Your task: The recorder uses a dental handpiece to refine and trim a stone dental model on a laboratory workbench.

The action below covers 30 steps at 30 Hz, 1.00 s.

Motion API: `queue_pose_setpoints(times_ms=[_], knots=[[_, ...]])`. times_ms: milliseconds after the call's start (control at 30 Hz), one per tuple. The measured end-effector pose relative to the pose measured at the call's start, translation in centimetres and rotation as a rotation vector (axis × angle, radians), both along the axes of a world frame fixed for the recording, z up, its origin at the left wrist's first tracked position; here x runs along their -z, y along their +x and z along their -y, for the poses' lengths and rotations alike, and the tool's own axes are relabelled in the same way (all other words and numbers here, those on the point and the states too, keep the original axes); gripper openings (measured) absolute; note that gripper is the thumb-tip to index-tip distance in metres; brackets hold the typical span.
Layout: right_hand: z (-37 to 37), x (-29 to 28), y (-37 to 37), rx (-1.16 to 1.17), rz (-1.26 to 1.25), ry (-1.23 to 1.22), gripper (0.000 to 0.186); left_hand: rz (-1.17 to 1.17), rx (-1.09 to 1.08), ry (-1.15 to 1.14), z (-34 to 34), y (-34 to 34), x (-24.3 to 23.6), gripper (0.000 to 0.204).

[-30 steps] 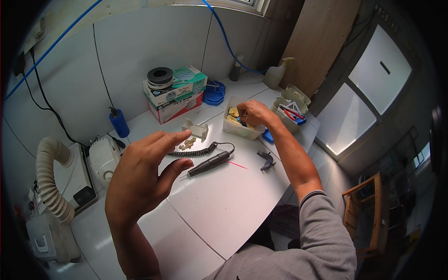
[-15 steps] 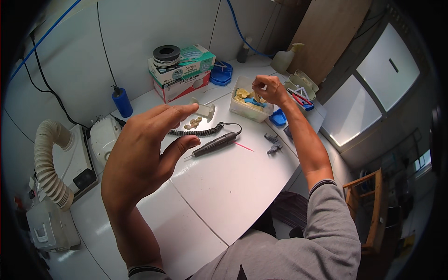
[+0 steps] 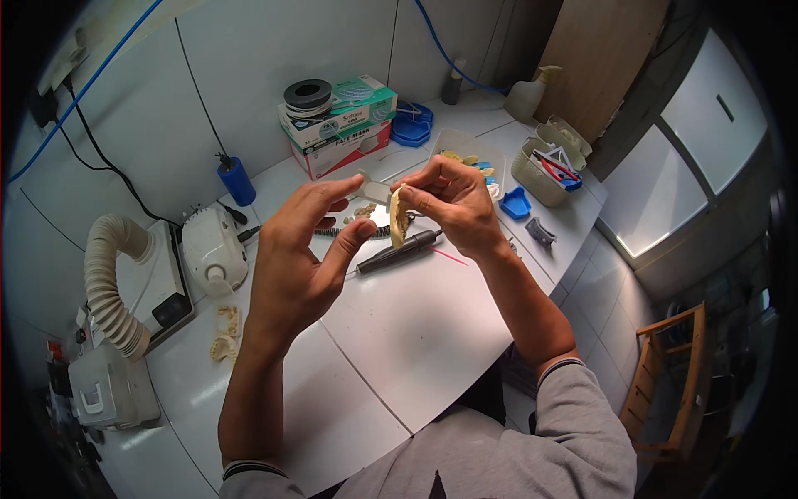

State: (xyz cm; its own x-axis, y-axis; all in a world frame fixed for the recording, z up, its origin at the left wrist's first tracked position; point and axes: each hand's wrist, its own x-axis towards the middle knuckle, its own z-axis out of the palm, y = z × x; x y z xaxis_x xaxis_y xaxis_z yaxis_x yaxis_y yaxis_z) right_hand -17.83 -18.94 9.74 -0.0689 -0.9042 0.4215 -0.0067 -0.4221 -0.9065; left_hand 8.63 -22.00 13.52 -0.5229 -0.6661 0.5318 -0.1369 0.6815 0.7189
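Observation:
Near the middle of the view my right hand [image 3: 457, 208] pinches an upright, curved cream plaster cast piece [image 3: 398, 223]. My left hand [image 3: 299, 249] is just to its left, empty, with thumb and fingers apart. Behind the hands on the white table lie a translucent plastic holder [image 3: 374, 190] and small cream pieces [image 3: 362, 211]. Below the cast piece are a black rotary handpiece [image 3: 386, 259] with a coiled cord and a thin pink stick [image 3: 451, 257]. The plastic container [image 3: 449, 136] with yellow casts stands behind my right hand, partly hidden by it.
Stacked boxes [image 3: 341, 145] and a blue cylinder [image 3: 238, 180] stand at the back. White machines [image 3: 212, 249], a ribbed hose [image 3: 112, 299] and more casts [image 3: 223, 348] are at left. At right are a blue tray [image 3: 515, 202], a dark grey part [image 3: 540, 234], a tool basket [image 3: 532, 179] and a wooden chair [image 3: 665, 374].
My right hand has come out of the container toward the centre with the cast piece. My left hand has shifted right, still open, and casts at the left have come into sight.

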Motion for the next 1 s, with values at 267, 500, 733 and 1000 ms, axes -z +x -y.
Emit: queue_pose_setpoints(times_ms=[267, 500, 733, 1000], knots=[[-0.8, 4.7, 5.7, -0.216, -0.055, 0.281, 0.018, 0.077, -0.016, 0.173, -4.9, 2.7, 10.1, 0.093], [-2.5, 6.3, 6.4, -0.148, 0.012, 0.264, 0.016, -0.123, -0.050, 0.289, -5.1, 4.8, 13.2, 0.062], [-3.8, 6.0, 6.5, -0.192, -0.022, 0.383, 0.015, -0.236, -0.100, 0.346, -5.2, 5.9, 13.4, 0.038], [-4.5, 6.0, 7.7, -0.270, 0.036, 0.469, 0.013, -0.296, -0.112, 0.485, -5.1, 6.2, 14.0, 0.034]])
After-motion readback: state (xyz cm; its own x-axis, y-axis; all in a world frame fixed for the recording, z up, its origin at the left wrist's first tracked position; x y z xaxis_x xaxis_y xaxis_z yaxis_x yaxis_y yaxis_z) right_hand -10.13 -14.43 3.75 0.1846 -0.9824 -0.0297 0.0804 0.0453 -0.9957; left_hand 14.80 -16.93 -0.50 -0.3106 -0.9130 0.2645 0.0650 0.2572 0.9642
